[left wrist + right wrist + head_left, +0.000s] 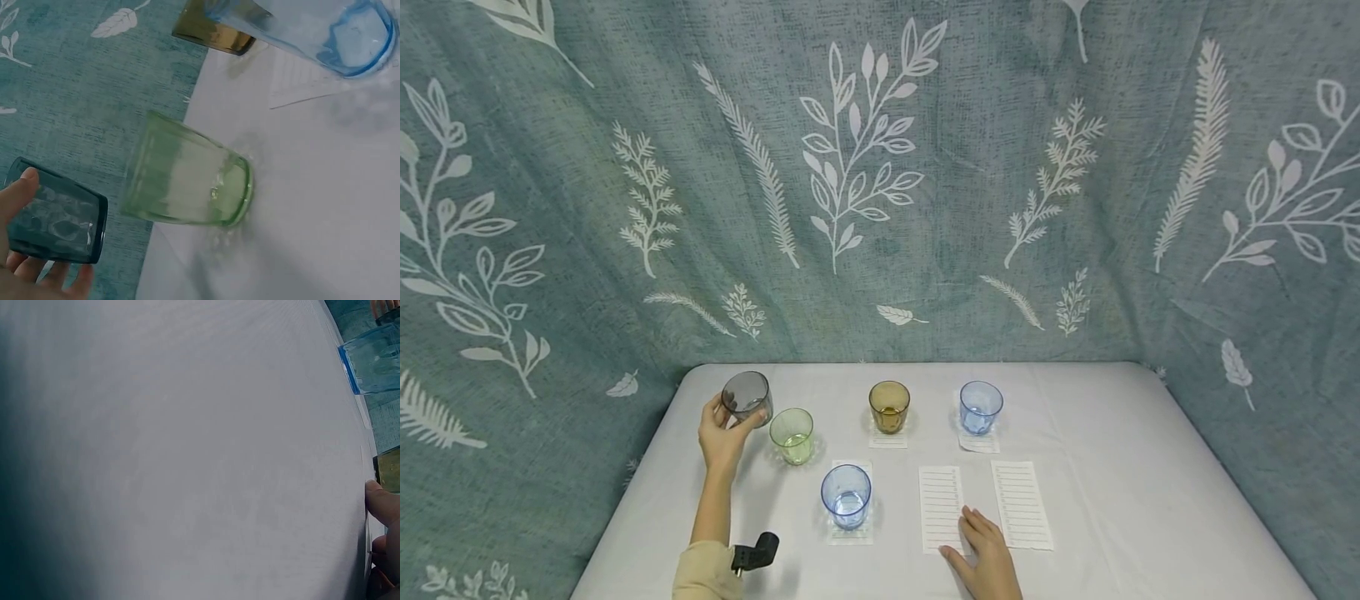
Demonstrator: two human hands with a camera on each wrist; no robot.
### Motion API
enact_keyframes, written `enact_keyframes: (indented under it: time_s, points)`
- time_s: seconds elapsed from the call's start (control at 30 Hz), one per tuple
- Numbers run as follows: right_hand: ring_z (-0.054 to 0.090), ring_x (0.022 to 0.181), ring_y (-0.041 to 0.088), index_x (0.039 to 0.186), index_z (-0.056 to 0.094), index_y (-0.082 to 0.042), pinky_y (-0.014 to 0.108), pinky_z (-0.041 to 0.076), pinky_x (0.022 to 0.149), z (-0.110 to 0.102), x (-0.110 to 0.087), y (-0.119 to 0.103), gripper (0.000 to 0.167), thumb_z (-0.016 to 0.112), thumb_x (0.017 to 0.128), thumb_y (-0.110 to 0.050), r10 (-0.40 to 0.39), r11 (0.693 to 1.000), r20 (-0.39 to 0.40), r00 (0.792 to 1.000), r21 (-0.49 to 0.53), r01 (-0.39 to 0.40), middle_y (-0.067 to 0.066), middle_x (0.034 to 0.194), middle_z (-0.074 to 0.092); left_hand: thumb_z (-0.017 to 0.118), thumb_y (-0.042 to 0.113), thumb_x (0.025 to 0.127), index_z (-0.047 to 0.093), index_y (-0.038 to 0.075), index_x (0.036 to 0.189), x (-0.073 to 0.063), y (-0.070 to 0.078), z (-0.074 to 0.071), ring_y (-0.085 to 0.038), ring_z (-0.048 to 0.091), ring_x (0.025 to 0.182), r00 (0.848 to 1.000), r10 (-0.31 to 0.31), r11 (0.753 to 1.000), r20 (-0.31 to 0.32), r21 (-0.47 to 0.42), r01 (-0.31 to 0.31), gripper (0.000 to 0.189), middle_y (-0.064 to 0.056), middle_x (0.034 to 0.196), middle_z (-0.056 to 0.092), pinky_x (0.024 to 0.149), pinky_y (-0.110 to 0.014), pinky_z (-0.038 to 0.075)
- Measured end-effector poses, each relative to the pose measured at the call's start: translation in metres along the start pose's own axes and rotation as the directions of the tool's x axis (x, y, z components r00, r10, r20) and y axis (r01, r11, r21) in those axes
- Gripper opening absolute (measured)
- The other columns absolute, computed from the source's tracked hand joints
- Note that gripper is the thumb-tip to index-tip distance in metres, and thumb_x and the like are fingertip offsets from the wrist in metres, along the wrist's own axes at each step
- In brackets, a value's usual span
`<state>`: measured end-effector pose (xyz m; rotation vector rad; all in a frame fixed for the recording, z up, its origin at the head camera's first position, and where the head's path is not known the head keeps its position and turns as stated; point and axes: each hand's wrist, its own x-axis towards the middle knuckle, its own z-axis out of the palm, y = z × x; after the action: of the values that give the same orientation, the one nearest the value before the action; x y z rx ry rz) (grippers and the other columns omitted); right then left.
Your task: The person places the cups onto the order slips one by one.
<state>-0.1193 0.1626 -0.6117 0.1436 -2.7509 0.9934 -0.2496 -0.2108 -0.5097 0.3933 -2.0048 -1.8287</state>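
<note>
Leftward, a smoky grey glass (747,394) is grasped by the fingers of the left hand (724,437), raised above the worktop (1150,483) near the green glass (792,437); the right hand (985,556), fingers uncurled, is rested at a lined sheet (941,504).

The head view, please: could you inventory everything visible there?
Smoky glass tumbler: one, grey, back left
Green glass tumbler: one, green, beside smoky one
Amber glass tumbler: one, amber, back centre
Blue glass tumblers: two, blue, one at back, one nearer front
Lined paper sheets: five, white, three under amber and blue tumblers, two in front
Cloth-covered table: one, white, below
Leaf-print fabric backdrop: one, teal-and-white, behind
Wrist device: one, black, left wrist
Sleeve: one, cream, left arm
Left grip: one, bare, round smoky tumbler
Right grip: one, bare, over front sheet
</note>
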Motion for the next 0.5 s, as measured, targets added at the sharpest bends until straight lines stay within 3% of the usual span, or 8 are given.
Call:
enact_keyframes:
  time_s: [0.17, 0.5]
  points:
    - [0.049, 0.117, 0.045, 0.110, 0.060, 0.015, 0.056, 0.042, 0.096, 0.000, -0.001, 0.001, 0.056, 0.077, 0.076, -0.026, -0.014, 1.000, -0.017, 1.000, -0.005, 0.014, 0.027, 0.124, 0.055, 0.078, 0.003, 0.074, 0.033, -0.004, 0.140, -0.001, 0.011, 0.003, -0.038, 0.036, 0.133, 0.998, -0.004, 1.000, 0.069, -0.020, 0.005, 0.080, -0.026, 0.142, 0.039, 0.106, -0.043, 0.039]
    - [0.051, 0.114, 0.046, 0.108, 0.061, 0.016, 0.057, 0.044, 0.093, 0.001, -0.001, 0.001, 0.056, 0.078, 0.075, -0.027, -0.053, 0.999, -0.035, 0.998, -0.003, 0.053, 0.028, 0.122, 0.057, 0.078, 0.001, 0.074, 0.036, -0.003, 0.138, -0.012, 0.033, 0.017, -0.035, 0.043, 0.128, 0.979, 0.036, 0.999, 0.203, -0.031, -0.030, 0.077, -0.024, 0.138, 0.045, 0.102, -0.041, 0.042]
